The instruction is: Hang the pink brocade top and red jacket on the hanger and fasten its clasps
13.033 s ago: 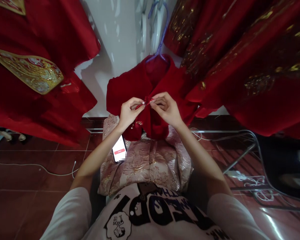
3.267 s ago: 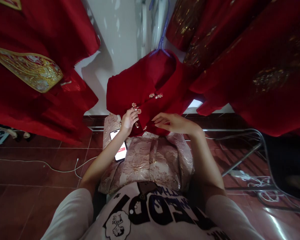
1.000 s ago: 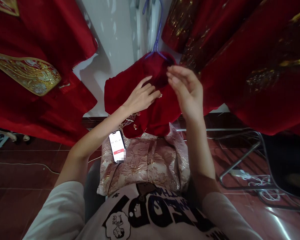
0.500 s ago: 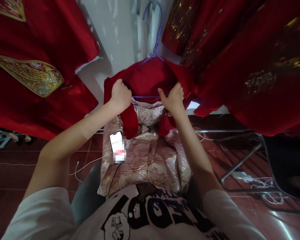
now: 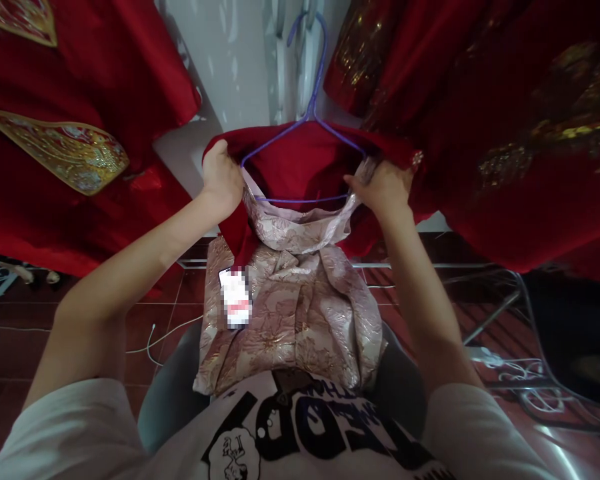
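A purple wire hanger stands upright in front of me, its hook in front of white metal rails. A red garment spreads behind and around the hanger's shoulders. From the hanger hangs a pink-and-gold brocade garment, its neckline looped between the two shoulder ends; brocade cloth also lies over my lap. My left hand is closed on the red cloth beside the hanger's left end. My right hand is closed on the red cloth by the right end, its thumb at the brocade strap. The fingers of both hands are partly hidden.
A phone with a lit screen lies on the lap cloth. Large red garments with gold embroidery hang at both sides. A black folding chair and white cables are on the right of the tiled floor.
My hands have moved apart, the left leftward and the right rightward, spreading the red garment wider. The hanger's shoulders and the brocade neckline are more exposed now.
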Action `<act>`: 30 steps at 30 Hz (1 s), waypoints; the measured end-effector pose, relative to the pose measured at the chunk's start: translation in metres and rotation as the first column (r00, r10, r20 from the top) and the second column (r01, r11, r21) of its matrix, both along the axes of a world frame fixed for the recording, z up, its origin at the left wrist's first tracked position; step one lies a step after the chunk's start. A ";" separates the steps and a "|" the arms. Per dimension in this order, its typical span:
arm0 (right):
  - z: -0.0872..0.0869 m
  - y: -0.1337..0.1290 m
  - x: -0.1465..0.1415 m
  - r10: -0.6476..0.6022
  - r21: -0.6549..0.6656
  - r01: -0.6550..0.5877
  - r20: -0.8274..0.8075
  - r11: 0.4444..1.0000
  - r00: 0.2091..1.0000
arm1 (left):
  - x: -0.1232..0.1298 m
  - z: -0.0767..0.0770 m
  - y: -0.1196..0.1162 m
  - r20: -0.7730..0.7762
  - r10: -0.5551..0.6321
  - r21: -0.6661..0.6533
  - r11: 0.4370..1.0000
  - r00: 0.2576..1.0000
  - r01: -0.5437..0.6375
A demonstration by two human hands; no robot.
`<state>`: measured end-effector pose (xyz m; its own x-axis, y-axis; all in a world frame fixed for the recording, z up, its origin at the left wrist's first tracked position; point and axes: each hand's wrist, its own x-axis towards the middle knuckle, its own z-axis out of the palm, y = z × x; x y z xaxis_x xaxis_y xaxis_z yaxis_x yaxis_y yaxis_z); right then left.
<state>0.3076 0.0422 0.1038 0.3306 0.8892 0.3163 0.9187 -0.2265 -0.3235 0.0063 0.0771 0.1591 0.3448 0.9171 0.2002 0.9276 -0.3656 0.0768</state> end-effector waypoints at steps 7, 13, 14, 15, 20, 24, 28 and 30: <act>0.038 -0.029 0.012 0.112 -0.134 -0.121 -0.070 0.984 0.991 | -0.023 0.012 -0.022 -0.343 0.044 0.157 0.988 0.938 0.011; 0.061 -0.052 0.027 0.244 -0.193 -0.286 -0.217 0.938 0.945 | -0.047 0.017 -0.002 -0.182 0.042 -0.128 0.990 0.982 -0.066; 0.060 -0.054 0.028 0.270 -0.148 -0.308 -0.229 0.940 0.935 | -0.049 0.016 0.001 -0.144 0.045 -0.150 0.986 0.988 -0.067; 0.059 -0.056 0.026 0.301 -0.082 -0.328 -0.235 0.941 0.924 | -0.050 0.015 0.002 -0.113 0.050 -0.151 0.986 0.992 -0.067; 0.044 -0.060 0.007 0.435 0.247 -0.381 -0.219 0.891 0.874 | -0.038 0.007 -0.008 -0.071 0.120 -0.047 0.991 0.990 -0.124; 0.037 -0.058 0.006 0.356 0.270 -0.293 -0.224 0.917 0.907 | -0.030 0.005 -0.015 -0.088 0.163 0.022 0.987 0.983 -0.162; 0.032 -0.053 0.028 0.181 0.225 -0.126 -0.243 0.966 0.953 | -0.041 0.003 -0.002 -0.078 0.271 -0.005 0.962 0.959 -0.272; 0.029 -0.051 0.040 0.109 0.159 -0.065 -0.283 0.985 0.953 | -0.050 0.002 0.004 -0.105 0.219 -0.072 0.971 0.970 -0.227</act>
